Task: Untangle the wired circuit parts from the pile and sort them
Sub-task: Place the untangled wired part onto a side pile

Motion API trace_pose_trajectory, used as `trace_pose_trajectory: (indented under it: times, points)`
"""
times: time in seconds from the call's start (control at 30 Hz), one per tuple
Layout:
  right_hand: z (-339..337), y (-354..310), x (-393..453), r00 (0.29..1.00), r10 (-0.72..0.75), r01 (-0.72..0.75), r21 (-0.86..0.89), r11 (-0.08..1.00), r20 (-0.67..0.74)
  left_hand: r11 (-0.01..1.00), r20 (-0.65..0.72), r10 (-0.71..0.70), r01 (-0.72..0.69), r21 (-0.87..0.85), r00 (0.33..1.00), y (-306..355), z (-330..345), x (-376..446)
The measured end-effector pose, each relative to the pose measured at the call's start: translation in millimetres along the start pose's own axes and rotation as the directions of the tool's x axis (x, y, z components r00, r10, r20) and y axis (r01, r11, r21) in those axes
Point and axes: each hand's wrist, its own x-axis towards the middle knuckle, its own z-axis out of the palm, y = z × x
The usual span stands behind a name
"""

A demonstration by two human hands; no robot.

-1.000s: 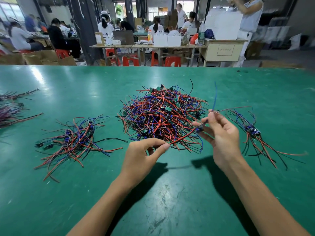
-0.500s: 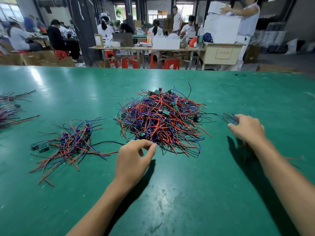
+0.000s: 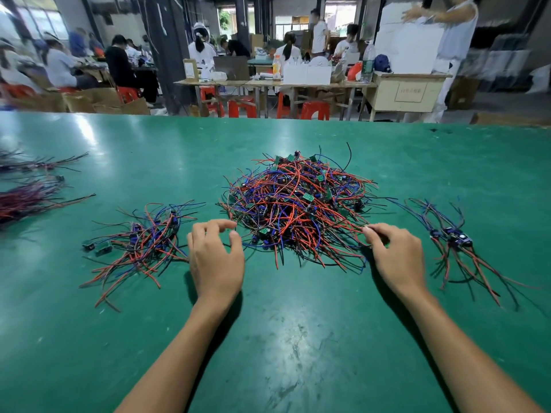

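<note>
Both my forearms reach forward over the green table (image 3: 298, 338). My left hand (image 3: 216, 257) hovers palm down, its fingers (image 3: 222, 224) loosely curled and holding nothing, tips just short of the near-left edge of the tangled pile (image 3: 298, 204). My right hand (image 3: 396, 257) rests at the pile's near-right edge, fingers (image 3: 371, 232) bent into the wires; I cannot tell whether they pinch one. A sorted bunch (image 3: 143, 242) lies left of my left fingers, another bunch (image 3: 453, 236) right of my right fingers. Far-left bundles (image 3: 26, 198) are cut off and blurred.
</note>
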Motion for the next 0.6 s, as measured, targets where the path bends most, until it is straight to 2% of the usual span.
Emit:
trace_pose_trajectory:
  times: [0.2, 0.3, 0.37, 0.43, 0.5, 0.6]
  points:
    - [-11.2, -8.7, 2.8, 0.98, 0.031, -0.007, 0.12, 0.993, -0.194, 0.998, 0.126, 0.052, -0.055, 0.018, 0.991, 4.8, 3.7, -9.5]
    - [-22.9, -24.1, 0.8, 0.949, -0.002, 0.059, 0.172, 0.983, -0.315, 0.994, 0.106, 0.105, -0.105, -0.008, 0.989, 6.7, 2.8, -11.2]
    - [-30.9, -35.6, -1.5, 0.937, -0.027, 0.111, 0.225, 0.968, -0.347, 0.978, 0.072, 0.205, -0.203, -0.039, 0.976, 8.5, 2.5, -14.2]
    - [-37.1, -48.8, -4.5, 0.963, -0.028, 0.133, 0.384, 0.914, -0.268, 0.935, 0.043, 0.35, -0.347, -0.073, 0.936, 11.8, 2.9, -17.7]
    - [-43.6, -63.1, -8.0, 0.994, -0.059, 0.101, 0.613, 0.783, -0.088, 0.884, 0.057, 0.466, -0.46, -0.085, 0.883, 16.6, 4.2, -20.7]
    - [-53.1, -78.2, -12.0, 0.965, -0.182, -0.042, 0.802, 0.596, 0.187, 0.845, 0.155, 0.535, -0.525, -0.098, 0.831, 22.5, 6.1, -25.2]
